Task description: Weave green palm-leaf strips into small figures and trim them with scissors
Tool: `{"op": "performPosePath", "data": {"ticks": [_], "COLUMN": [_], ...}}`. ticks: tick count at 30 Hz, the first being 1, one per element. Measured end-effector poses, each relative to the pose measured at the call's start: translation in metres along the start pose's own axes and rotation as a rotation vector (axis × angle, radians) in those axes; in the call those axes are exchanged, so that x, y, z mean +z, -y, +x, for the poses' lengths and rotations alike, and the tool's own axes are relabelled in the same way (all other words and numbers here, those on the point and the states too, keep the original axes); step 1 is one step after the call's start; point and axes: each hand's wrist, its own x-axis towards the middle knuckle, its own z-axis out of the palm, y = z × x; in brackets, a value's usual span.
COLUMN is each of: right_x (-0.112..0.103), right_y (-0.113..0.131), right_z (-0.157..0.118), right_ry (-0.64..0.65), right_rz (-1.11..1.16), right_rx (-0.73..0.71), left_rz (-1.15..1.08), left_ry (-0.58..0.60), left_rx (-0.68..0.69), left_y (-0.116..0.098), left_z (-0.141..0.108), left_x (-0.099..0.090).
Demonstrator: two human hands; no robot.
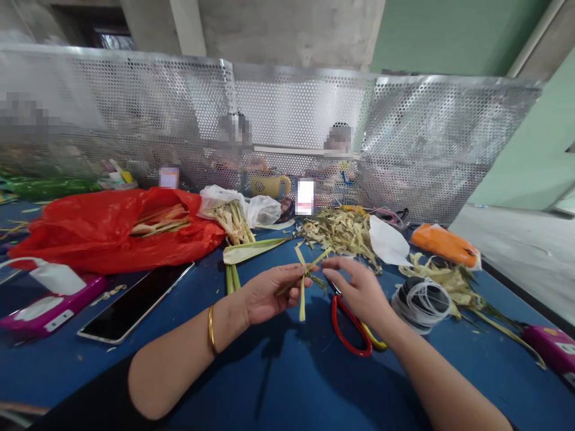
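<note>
My left hand, with a gold bangle at its wrist, pinches a small knot of crossed pale leaf strips. Its strips stick out upward, sideways and down. Close by on the right, my right hand has its thumb and forefinger drawn together beside the strip ends. Anything thin between those fingertips is too small to make out. Under the right hand lie scissors with a red handle loop; a yellow handle shows beside them. A broad pale green leaf rests behind my left hand.
A red plastic bag of dried leaves, a phone and a purple box are left. Rightward are a leaf scrap heap, a wire spool and an orange packet. A perforated metal screen stands behind; people sit beyond it.
</note>
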Motion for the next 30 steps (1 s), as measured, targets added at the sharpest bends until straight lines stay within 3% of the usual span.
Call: {"op": "performPosePath", "data": {"ticks": [3, 9, 13, 16, 20, 25, 30], "right_x": [0.009, 0.017, 0.019, 0.021, 0.023, 0.026, 0.026], "right_y": [0.002, -0.003, -0.004, -0.003, -0.005, -0.009, -0.012], "right_z": [-0.002, -0.004, -0.005, -0.007, -0.009, -0.010, -0.010], "right_ry": [0.190, 0.210, 0.227, 0.181, 0.146, 0.159, 0.152], "right_rz": [0.173, 0.241, 0.217, 0.043, -0.143, -0.177, -0.217], "right_rx": [0.036, -0.008, -0.006, -0.091, -0.146, -0.207, -0.244], "left_rz": [-0.071, 0.038, 0.016, -0.003, -0.039, -0.134, -0.034], "left_ry": [0.081, 0.158, 0.046, -0.049, -0.074, -0.091, -0.119], "left_rx": [-0.002, 0.038, 0.123, 0.140, 0.049, -0.014, 0.045], "left_y": [0.001, 0.006, 0.012, 0.013, 0.010, 0.009, 0.013], "left_z": [-0.002, -0.003, 0.001, 0.003, 0.002, -0.003, -0.002], "left_x": [0.002, 0.005, 0.007, 0.009, 0.009, 0.011, 0.012]}}
